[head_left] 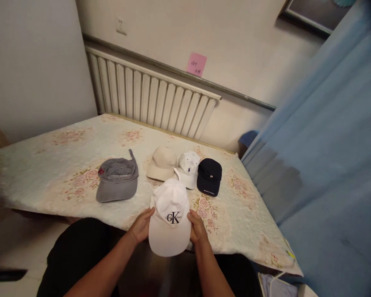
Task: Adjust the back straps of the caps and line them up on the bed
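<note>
A white cap with a black "CK" logo is held over the near edge of the table, brim toward me. My left hand grips its left side and my right hand grips its right side, fingers curled round the edge. Beyond it on the floral tablecloth lie a grey cap, a beige cap, a small white cap and a black cap.
A white radiator runs along the wall behind the table, with a pink note stuck above it. A blue curtain hangs at the right. My dark-clothed lap is below the table edge.
</note>
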A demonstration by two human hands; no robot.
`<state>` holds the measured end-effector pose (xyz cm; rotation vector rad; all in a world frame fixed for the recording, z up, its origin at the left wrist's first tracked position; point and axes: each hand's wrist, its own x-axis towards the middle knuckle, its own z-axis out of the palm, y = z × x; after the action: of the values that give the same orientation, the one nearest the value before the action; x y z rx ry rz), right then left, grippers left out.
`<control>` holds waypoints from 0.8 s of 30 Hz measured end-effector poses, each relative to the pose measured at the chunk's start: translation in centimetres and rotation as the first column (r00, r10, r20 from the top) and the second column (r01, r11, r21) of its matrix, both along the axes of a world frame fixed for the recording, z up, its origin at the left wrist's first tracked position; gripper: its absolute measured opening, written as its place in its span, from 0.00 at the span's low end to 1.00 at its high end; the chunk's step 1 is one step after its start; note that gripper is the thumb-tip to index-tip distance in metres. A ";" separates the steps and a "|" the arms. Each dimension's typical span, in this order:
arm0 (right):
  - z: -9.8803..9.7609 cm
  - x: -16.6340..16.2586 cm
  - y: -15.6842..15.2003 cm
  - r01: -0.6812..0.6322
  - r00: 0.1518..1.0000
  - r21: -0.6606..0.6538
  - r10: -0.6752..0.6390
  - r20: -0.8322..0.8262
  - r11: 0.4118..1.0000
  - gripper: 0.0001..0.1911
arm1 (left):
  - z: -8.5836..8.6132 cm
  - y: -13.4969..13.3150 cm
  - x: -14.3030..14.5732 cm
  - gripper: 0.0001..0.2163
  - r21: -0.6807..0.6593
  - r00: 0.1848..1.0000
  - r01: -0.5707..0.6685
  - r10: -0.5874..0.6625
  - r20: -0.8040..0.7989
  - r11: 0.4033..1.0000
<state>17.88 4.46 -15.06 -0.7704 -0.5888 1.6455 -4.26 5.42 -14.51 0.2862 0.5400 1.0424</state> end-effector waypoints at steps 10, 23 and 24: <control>0.1 0.0 0.1 0.012 1.000 -0.005 -0.012 0.005 1.000 0.17 | -0.3 0.1 -0.1 0.09 0.005 1.000 0.006 -0.006 0.016 1.000; -0.1 0.0 0.1 0.015 1.000 -0.012 -0.014 0.017 1.000 0.17 | 0.1 0.0 0.0 0.15 -0.015 1.000 -0.001 0.001 0.017 1.000; -0.1 0.0 0.1 0.012 1.000 -0.010 -0.012 0.016 1.000 0.17 | 0.1 0.0 0.0 0.15 -0.012 1.000 0.000 0.000 0.016 1.000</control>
<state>17.85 4.59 -15.15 -0.7938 -0.5863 1.6339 -4.28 5.44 -14.43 0.2673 0.5313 1.0405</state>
